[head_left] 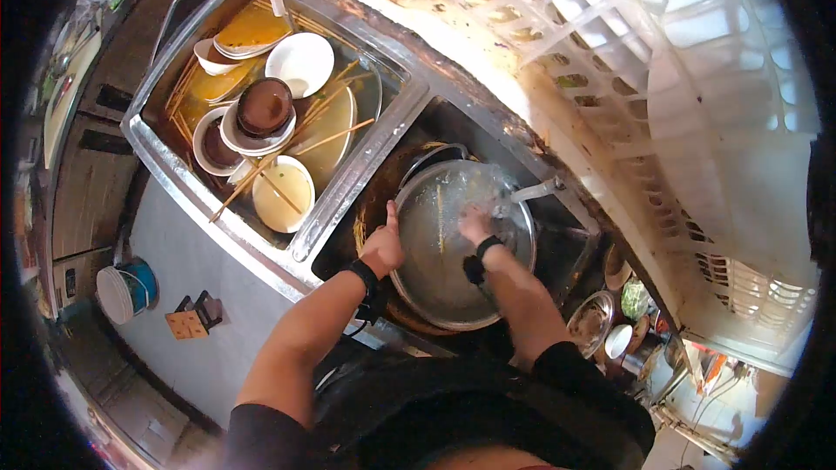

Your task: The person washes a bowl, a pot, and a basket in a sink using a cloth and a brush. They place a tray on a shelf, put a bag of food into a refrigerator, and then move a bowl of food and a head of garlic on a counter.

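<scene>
Leaning over a metal pot (466,328) of cloudy water (435,274), set in the dark basin (444,122) at the centre of the frame.
Resting the left hand (381,248) at the rim's left side, thumb up, other fingers hidden, so impossible to tell whether gripping; dipping the right hand (475,224) beside the splash under the tap (540,190), too blurred to tell open from closed. At upper left, bowls (283,196) and chopsticks (341,135) in the neighbouring basin (218,213).
</scene>
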The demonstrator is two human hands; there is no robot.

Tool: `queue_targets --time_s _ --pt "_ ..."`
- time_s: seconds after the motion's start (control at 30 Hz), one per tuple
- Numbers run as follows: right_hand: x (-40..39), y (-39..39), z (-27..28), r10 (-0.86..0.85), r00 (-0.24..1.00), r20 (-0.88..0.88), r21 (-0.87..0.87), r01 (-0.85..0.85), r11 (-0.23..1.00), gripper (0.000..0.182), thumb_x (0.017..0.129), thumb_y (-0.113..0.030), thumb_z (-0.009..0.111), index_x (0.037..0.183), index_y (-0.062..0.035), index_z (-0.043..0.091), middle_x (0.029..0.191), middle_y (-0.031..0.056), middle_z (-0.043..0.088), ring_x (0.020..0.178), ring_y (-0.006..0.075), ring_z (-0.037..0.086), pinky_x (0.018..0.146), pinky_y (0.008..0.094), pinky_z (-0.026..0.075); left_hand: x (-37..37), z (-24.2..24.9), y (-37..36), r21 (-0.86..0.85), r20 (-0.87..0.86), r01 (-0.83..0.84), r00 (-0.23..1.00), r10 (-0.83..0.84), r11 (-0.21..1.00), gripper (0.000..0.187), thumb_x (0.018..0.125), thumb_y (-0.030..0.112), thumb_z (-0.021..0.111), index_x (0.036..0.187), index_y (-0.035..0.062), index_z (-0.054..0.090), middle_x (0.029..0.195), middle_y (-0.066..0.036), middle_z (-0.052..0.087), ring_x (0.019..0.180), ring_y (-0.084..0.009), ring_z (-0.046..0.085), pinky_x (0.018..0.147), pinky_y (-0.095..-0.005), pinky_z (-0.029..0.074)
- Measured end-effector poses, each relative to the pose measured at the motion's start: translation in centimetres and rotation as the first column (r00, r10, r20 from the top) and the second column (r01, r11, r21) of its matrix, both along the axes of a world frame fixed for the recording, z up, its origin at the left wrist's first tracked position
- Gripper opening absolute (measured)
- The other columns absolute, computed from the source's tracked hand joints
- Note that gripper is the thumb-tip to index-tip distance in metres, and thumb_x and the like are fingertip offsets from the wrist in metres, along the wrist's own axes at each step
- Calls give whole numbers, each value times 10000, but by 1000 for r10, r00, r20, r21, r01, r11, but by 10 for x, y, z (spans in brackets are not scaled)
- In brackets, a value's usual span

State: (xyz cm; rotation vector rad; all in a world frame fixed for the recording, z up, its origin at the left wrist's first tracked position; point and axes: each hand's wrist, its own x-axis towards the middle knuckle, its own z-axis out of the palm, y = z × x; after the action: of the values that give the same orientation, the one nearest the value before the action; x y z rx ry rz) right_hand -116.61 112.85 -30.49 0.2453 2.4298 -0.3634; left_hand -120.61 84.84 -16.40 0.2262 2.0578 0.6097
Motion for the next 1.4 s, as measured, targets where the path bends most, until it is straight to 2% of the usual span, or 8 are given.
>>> queue_targets --time_s 0.23,0.37,0.43,0.67,0.93,1.07,1.23,1.4 --pt "-15 -108 -5 -585 809 -50 -619 435 654 309 940 -190 481 1210 -41 489 1127 109 579 994 215 551 902 367 431 -8 -17 -6 22 -36 84 996 -83 996 998 739 62 578 1449 -49 -114 1072 -315 598 953 -409 625 829 -405 507" --pt "41 -148 14 -735 242 634 -671 645 -366 261 974 -150 428 1158 -29 568 1070 73 609 979 180 548 880 319 437 0 -2 11 -104 -140 31 989 -45 994 906 803 106 597 1465 -41 -5 1393 -300 302 1166 -407 510 925 -379 481" --pt "78 -123 51 -337 844 418 -764 527 373 297 987 -190 432 1204 -65 590 1116 46 610 1011 150 532 849 313 447 1 -1 12 -194 -176 142 968 -177 971 901 793 100 608 1471 -25 28 1418 -270 293 1205 -375 482 913 -378 491" --pt "152 -43 100 -49 984 174 -427 120 896 373 960 -356 519 1202 -94 630 953 19 661 817 117 581 688 318 488 16 4 6 -405 -654 509 418 -630 759 472 910 189 434 1347 13 466 1522 -153 239 1382 -313 269 1121 -475 226" --pt "111 23 125 -711 584 -392 -538 481 692 271 845 -291 665 908 -31 626 847 120 646 840 231 636 747 341 487 13 21 37 55 162 924 366 -917 378 450 839 365 584 1188 85 628 1164 -138 639 1088 -301 601 1102 -515 243" --pt "122 24 141 -532 601 -597 -375 376 847 525 754 -177 757 1218 -63 539 972 67 654 923 251 621 843 336 479 11 7 32 -180 9 979 96 -995 93 450 839 356 578 1195 86 627 1199 -132 623 1129 -320 575 1094 -535 248" --pt "131 -9 220 -872 414 262 -868 496 -25 508 734 -107 778 1175 -22 541 1068 60 633 956 198 603 843 323 480 25 -58 10 -448 -544 811 85 -835 375 417 862 303 540 1195 64 617 1245 -152 591 1125 -360 573 999 -476 417" --pt "151 -31 306 -966 191 -174 -893 384 236 374 766 -62 711 1103 -28 552 1041 45 617 931 151 579 796 293 469 12 69 28 -97 -521 969 146 -841 229 296 894 270 536 1098 81 639 1003 -192 648 938 -350 638 836 -441 495"
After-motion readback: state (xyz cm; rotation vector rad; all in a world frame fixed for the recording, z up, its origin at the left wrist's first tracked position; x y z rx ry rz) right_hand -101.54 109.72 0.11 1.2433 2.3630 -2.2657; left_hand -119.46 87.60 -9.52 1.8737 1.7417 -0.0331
